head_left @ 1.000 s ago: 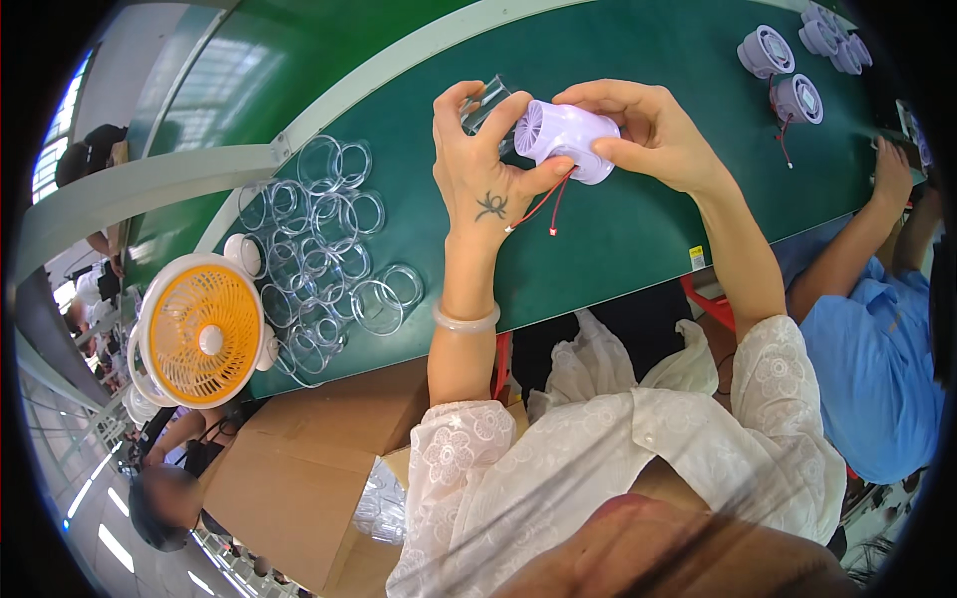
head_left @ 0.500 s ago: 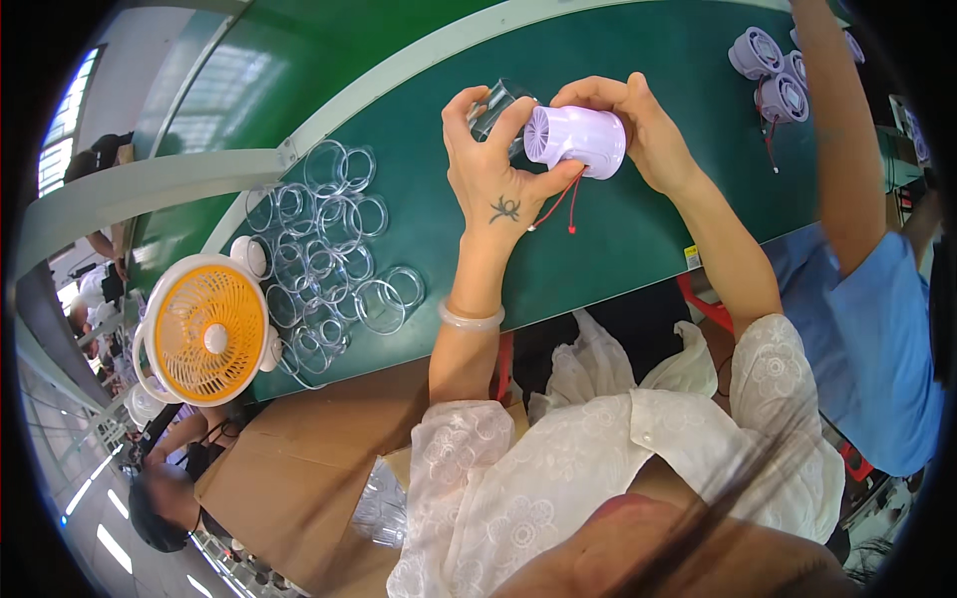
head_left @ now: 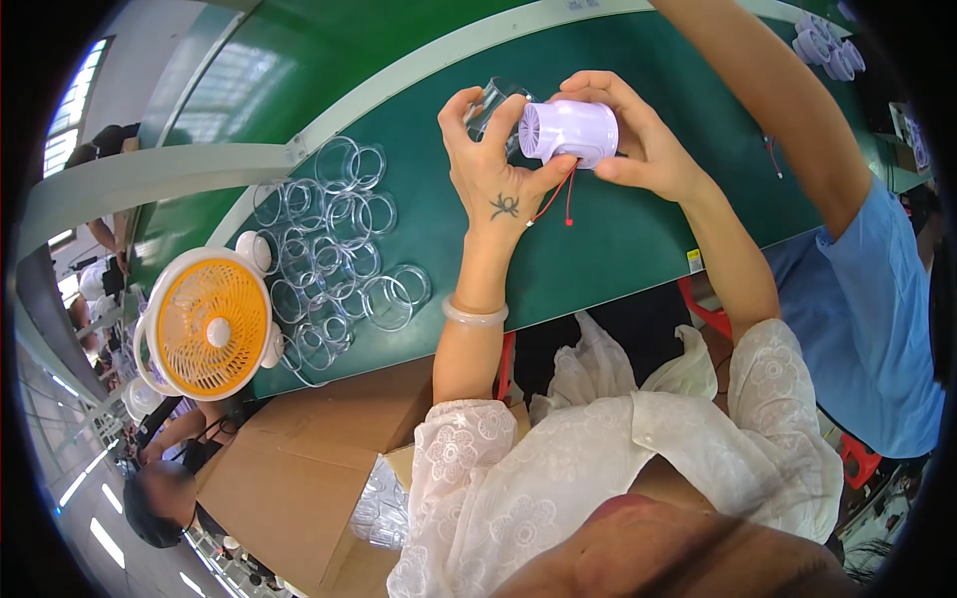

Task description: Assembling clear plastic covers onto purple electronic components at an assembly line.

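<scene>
A lavender plastic housing point(head_left: 586, 132) with a slotted round face lies sideways between my hands above the green table point(head_left: 598, 264). Two thin red wires point(head_left: 570, 199) hang from its underside. My left hand point(head_left: 490, 159) is closed, its thumb and index finger on the slotted end. The other fingers of that hand hold a clear plastic cup point(head_left: 491, 100), partly hidden behind them. At the plain end, my right hand point(head_left: 653, 149) curls round the housing, fingers above and thumb below.
Several clear round cups point(head_left: 387, 302) stand at the left, beside an orange and white fan point(head_left: 214, 329). A cardboard box point(head_left: 309, 448) with clear plastic parts is below the table edge. A co-worker's arm point(head_left: 788, 100) reaches across at right, near several lavender housings point(head_left: 827, 48).
My right thumb has come round to the housing's lower side. The housing has shifted slightly left. The co-worker's arm has swung left across the table, and the housings at right have moved farther away.
</scene>
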`<state>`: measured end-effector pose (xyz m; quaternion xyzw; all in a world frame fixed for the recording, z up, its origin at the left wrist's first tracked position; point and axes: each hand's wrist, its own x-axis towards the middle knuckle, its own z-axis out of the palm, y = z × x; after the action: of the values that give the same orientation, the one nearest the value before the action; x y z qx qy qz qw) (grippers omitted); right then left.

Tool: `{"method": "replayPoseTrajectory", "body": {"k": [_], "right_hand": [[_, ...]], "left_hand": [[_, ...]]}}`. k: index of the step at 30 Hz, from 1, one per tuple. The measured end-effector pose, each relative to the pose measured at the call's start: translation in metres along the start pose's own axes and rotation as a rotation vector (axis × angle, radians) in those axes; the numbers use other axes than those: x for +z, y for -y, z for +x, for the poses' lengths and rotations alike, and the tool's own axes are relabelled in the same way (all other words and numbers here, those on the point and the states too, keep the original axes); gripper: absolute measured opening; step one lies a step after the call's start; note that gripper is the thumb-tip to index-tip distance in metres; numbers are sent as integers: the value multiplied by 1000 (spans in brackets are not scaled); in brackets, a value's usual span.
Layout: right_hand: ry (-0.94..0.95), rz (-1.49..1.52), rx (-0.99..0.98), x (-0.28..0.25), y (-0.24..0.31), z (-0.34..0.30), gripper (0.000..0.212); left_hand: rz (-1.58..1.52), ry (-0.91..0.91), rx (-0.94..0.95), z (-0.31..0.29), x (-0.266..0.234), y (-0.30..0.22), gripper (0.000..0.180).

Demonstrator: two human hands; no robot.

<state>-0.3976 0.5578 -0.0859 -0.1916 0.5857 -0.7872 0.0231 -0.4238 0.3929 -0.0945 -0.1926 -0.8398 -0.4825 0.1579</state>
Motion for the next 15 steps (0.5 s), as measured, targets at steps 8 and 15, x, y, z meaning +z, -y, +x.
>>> {"method": "replayPoseTrajectory", "body": {"k": [8,15], "right_hand": [[-83,-81,-29,-4,8,0,54],[16,108,22,-29,22,-3,61]], "left_hand": [[-204,105,23,3,-5,-3,70],[-6,119,88,-1,4,-12,26]]}}
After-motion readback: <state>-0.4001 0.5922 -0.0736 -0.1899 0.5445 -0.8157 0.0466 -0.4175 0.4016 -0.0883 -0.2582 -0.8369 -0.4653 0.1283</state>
